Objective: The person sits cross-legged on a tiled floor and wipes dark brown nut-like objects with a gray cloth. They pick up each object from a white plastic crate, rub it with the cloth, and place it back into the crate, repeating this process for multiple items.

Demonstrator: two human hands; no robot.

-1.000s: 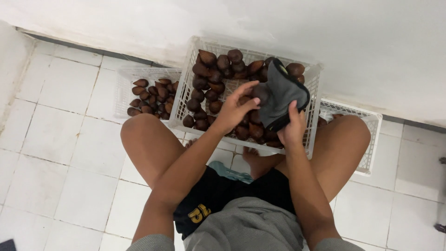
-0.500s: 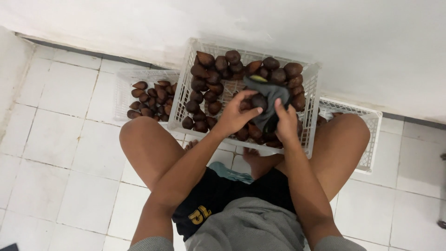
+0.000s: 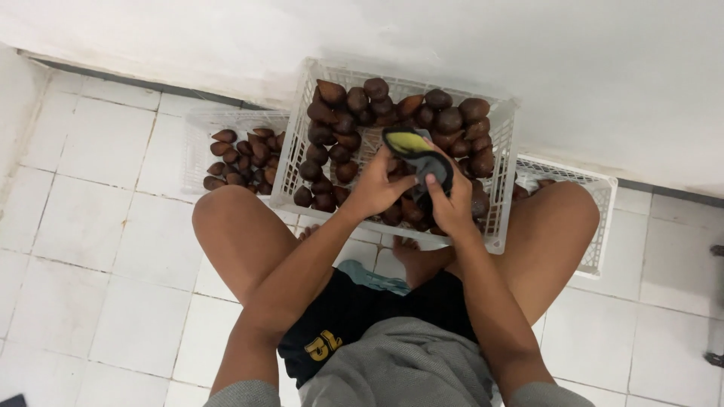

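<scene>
Since a second ago the dark glove [image 3: 419, 160] has turned in the hands, so that its yellow lining now shows at the cuff, and both hands have drawn closer together over the middle of the crate. Nearest the camera are the grey shirt and black shorts [image 3: 354, 316] of the seated person, whose bare knees spread to either side so the big white crate [image 3: 302, 143] sits between the legs within easy reach; a bare foot [image 3: 413, 256] tucks under its near rim on the tiled floor [image 3: 83, 226]. Above the near rim, the left hand [image 3: 375, 186] has its fingers curled shut on the glove's lower edge, while the right hand [image 3: 452, 203] pinches the other side, thumb on top; the two seem to hold the cuff apart, as one would to open it for a hand. The glove hangs just over the heaped brown scaly fruits [image 3: 354, 113] that fill the crate. Further off, a smaller white crate [image 3: 197, 151] to the left holds a lesser pile of the same fruit, and another white crate [image 3: 596, 203] pokes out behind the right knee, its contents mostly hidden. Beyond them runs the pale wall [image 3: 528, 53].
</scene>
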